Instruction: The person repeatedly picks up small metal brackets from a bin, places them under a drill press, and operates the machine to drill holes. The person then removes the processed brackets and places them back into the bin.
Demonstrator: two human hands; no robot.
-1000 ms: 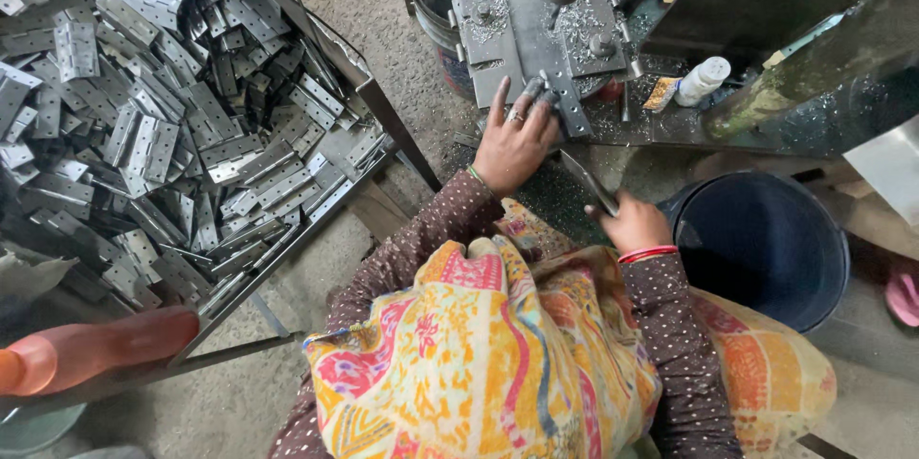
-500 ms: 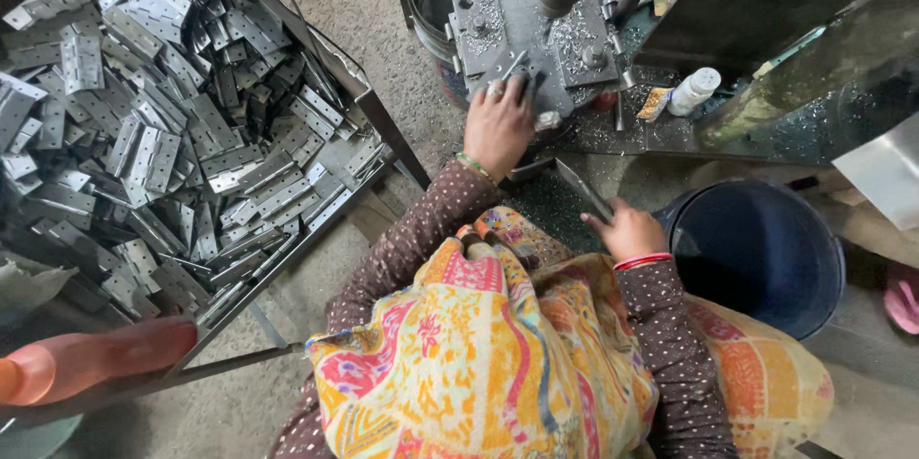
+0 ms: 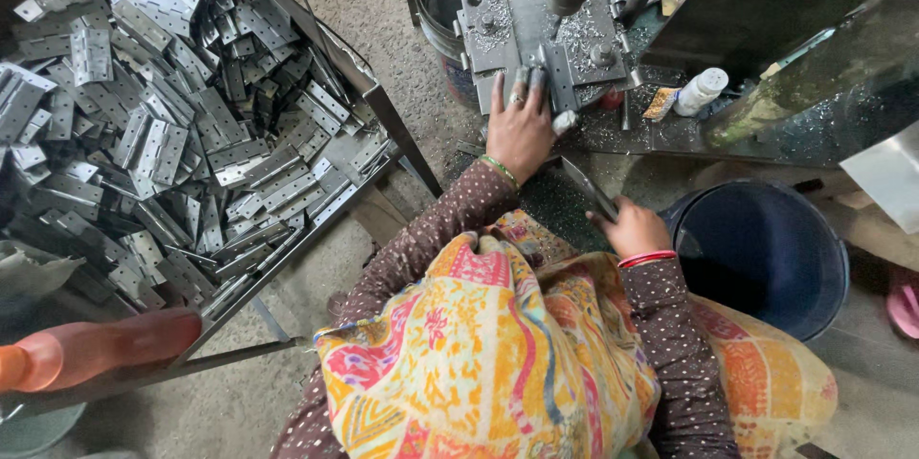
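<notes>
Head view: the left hand point(image 3: 522, 129) lay open, fingers on the metal plate point(image 3: 536, 33) at 12 o'clock. The right hand point(image 3: 632, 227) had its grip closed on a metal strip point(image 3: 586, 186).

The floor point(image 3: 383, 67) is gray, rough and dusty. A big metal tray point(image 3: 383, 110) stands on thin legs at the left. Soft daylight falls everywhere.

The left hand point(image 3: 520, 129) reaches far forward, arm out straight, fingers spread flat and pressing down. The right hand point(image 3: 632, 226) stays close to the body, elbow bent, fingers curled in a tight grip.
</notes>
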